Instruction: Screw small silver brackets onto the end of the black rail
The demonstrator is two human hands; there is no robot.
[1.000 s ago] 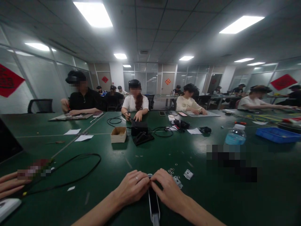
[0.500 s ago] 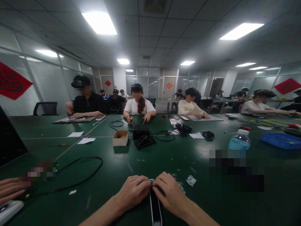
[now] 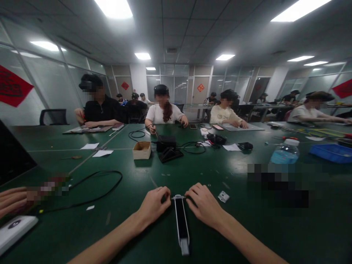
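Note:
A long, narrow device (image 3: 181, 222) with a pale rim and a dark middle lies on the green table, pointing away from me. Its near end carries a grey block, and a small silver crosspiece (image 3: 178, 197) spans its far end. My left hand (image 3: 155, 203) is at the crosspiece's left end, thumb and index finger pinched together. On the other side, my right hand (image 3: 205, 203) has curled fingertips by the right end. What either set of fingertips grips is too small to make out. A small silver metal part (image 3: 223, 196) lies right of my right hand.
A clear bottle (image 3: 284, 154) of blue liquid and a blue tray (image 3: 331, 153) stand to the right. Ahead are an open cardboard box (image 3: 142, 151) and a black stand (image 3: 170, 154). A black cable (image 3: 121, 183) loops at left, near another person's hand (image 3: 12, 200). Several people sit opposite.
My hands have drawn apart from the device's far end, uncovering the silver crosspiece. The view has tilted down, and the device's near end now shows. The person opposite has shifted a hand outward.

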